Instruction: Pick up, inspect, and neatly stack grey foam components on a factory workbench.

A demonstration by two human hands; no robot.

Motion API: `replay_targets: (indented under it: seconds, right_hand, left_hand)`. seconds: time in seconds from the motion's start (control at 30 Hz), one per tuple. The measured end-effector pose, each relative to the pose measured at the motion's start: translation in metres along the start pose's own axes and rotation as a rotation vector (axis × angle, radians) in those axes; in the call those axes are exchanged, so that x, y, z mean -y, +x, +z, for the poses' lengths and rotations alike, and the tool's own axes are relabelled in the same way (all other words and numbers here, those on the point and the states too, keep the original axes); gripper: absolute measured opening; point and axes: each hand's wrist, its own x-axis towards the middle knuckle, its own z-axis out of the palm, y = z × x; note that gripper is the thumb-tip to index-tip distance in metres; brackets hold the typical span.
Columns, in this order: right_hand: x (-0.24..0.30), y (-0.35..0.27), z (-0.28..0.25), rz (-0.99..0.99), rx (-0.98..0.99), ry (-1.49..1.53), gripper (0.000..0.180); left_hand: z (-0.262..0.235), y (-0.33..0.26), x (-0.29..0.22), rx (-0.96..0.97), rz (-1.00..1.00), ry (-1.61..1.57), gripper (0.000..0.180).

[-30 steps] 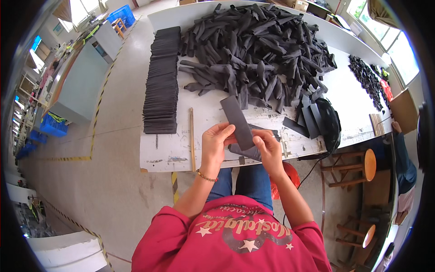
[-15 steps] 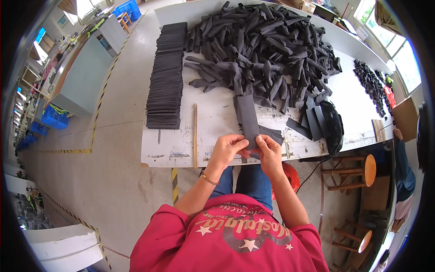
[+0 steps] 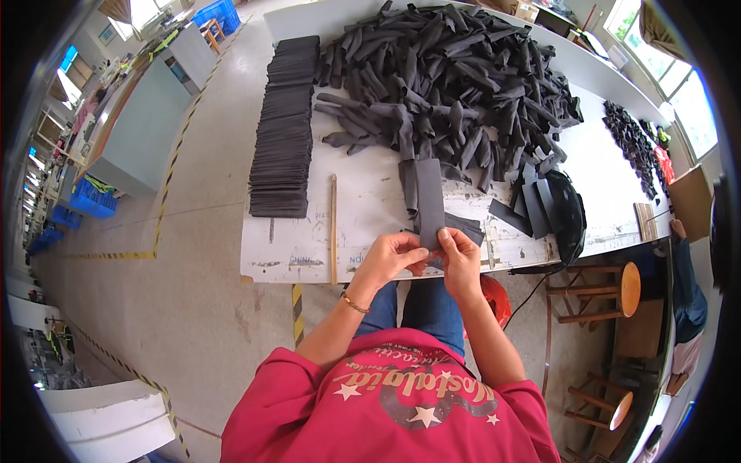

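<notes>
so the strip (image 3: pixel 431 202) is on the near side of the black pile (image 3: pixel 455 92), long axis pointing at it, right hand (image 3: pixel 461 262) pinching the near end, left hand (image 3: pixel 392 256) beside, can't tell if gripping

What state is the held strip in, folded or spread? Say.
Spread flat: the strip shows straight edges above the right hand, no visible fold.

One dark strip (image 3: pixel 430 202) is held near centre. One white table (image 3: pixel 285 245) carries one long stack (image 3: pixel 282 127) at 11 o'clock, one large dark heap (image 3: pixel 455 92) at 1, one smaller heap (image 3: pixel 627 140) at 2, pieces too many to count, and one wooden stick (image 3: pixel 333 229) at 9. Two round stools (image 3: pixel 631 290) stand towards 4.
</notes>
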Motion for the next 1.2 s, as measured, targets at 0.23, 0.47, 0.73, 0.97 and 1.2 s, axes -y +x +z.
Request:
replay_targets:
  seconds: [0.23,0.47,0.73,0.97,1.2]
  right_hand:
    - [-0.002,-0.002,-0.001,-0.008,0.028,-0.130,0.022]
    - [0.000,-0.003,0.002,0.031,0.032,-0.123,0.023]
    - [0.003,-0.001,-0.005,0.099,0.069,-0.092,0.023]
    - [0.031,-0.003,-0.052,0.140,0.090,-0.613,0.017]
    - [0.021,-0.009,-0.075,-0.004,-0.028,-0.981,0.017]
  left_hand:
    - [-0.004,0.015,-0.008,-0.276,0.131,-0.004,0.022]
    - [-0.010,0.012,-0.004,-0.194,0.128,-0.110,0.023]
    - [-0.015,0.023,-0.009,-0.280,0.118,-0.275,0.033]
    - [-0.023,0.005,0.012,-0.287,0.056,-0.115,0.017]
    - [-0.007,0.001,0.056,-0.501,0.134,0.525,0.023]
